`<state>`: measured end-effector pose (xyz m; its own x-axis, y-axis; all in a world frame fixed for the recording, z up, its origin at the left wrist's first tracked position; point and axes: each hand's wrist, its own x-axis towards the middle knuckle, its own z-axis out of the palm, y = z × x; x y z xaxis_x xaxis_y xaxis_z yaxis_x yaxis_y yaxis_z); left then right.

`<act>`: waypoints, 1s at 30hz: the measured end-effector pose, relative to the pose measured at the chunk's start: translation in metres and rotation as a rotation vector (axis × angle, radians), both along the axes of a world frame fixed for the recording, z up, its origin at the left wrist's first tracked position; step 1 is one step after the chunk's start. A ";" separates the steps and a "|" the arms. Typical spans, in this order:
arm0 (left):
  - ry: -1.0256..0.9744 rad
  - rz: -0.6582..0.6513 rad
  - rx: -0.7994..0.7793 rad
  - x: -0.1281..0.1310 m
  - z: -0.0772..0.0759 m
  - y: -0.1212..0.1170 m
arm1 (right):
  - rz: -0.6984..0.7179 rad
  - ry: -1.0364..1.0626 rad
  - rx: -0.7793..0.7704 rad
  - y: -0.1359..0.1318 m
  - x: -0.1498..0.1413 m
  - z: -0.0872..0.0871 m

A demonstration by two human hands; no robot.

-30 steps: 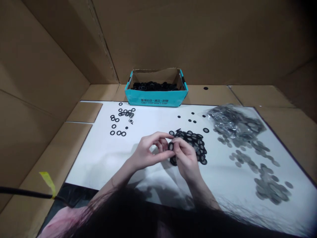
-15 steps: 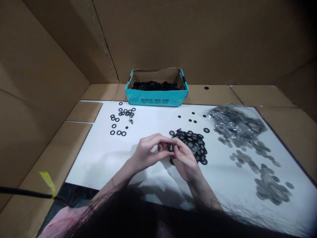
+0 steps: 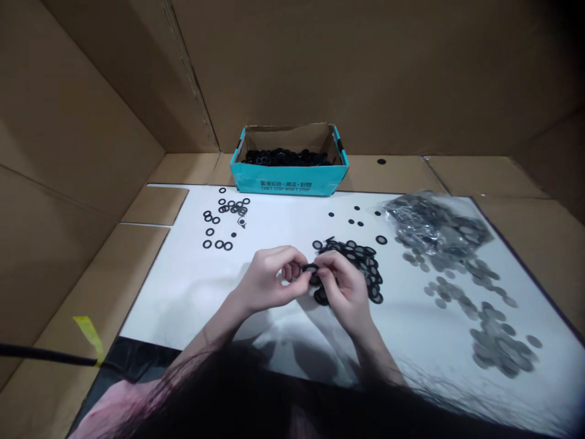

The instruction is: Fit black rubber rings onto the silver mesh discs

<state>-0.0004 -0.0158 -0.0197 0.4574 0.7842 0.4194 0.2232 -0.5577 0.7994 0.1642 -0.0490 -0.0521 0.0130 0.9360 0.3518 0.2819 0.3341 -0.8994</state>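
Observation:
My left hand (image 3: 267,281) and my right hand (image 3: 346,286) meet over the white sheet (image 3: 192,286). Together their fingertips pinch one small black ring (image 3: 311,268), which lies nearly flat between them. Just right of the hands sits a heap of black rings with grey centres (image 3: 361,262). My right hand covers the heap's near left edge.
A teal cardboard box (image 3: 289,180) holding black rings stands at the back. Loose black rings (image 3: 226,219) lie scattered at the back left. Grey metal discs (image 3: 496,341) and a clear bag of them (image 3: 432,225) lie on the right. Cardboard walls surround the sheet.
The ring between my fingertips has turned from upright to nearly flat. Both hands have stayed in place, with the fingers shifting slightly around it.

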 end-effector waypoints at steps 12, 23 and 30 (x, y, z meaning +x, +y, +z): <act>0.036 0.054 -0.160 0.003 -0.003 -0.001 | -0.038 -0.250 0.200 0.002 -0.001 0.004; 0.025 0.039 -0.173 0.003 -0.003 -0.001 | -0.041 -0.172 0.139 0.001 -0.001 0.000; -0.084 -0.123 -0.068 0.000 0.000 0.002 | 0.043 0.108 -0.045 0.001 -0.001 -0.004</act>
